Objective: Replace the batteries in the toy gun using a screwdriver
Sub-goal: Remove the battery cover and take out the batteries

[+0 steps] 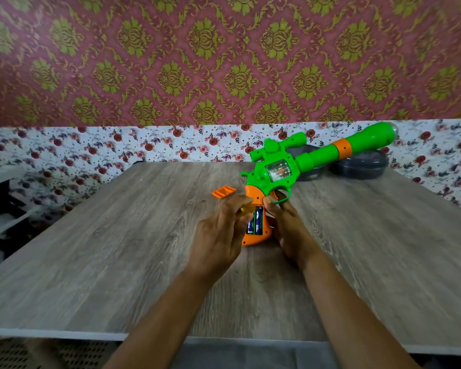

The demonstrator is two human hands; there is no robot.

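Wood-grain tabletop (pixel 117 262) below patterned wallpaper carries a green and orange toy gun (pixel 304 158), its grip turned toward the person so the open compartment shows the batteries (pixel 256 221). The right hand (pixel 288 227) curls its fingers (pixel 282 209) round the grip to steady it. The left hand (pixel 218 235) pinches what looks like a blurred yellow screwdriver (pixel 244 209) beside the batteries, and the orange cover (pixel 223 192) lies set aside nearby.

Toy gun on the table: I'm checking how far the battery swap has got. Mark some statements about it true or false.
1. The toy gun's handle compartment is open, batteries showing. True.
2. The orange cover is fitted on the handle. False: it lies on the table, left of the gun.
3. The barrel points away to the right. True.
4. The gun's body is blue. False: green.
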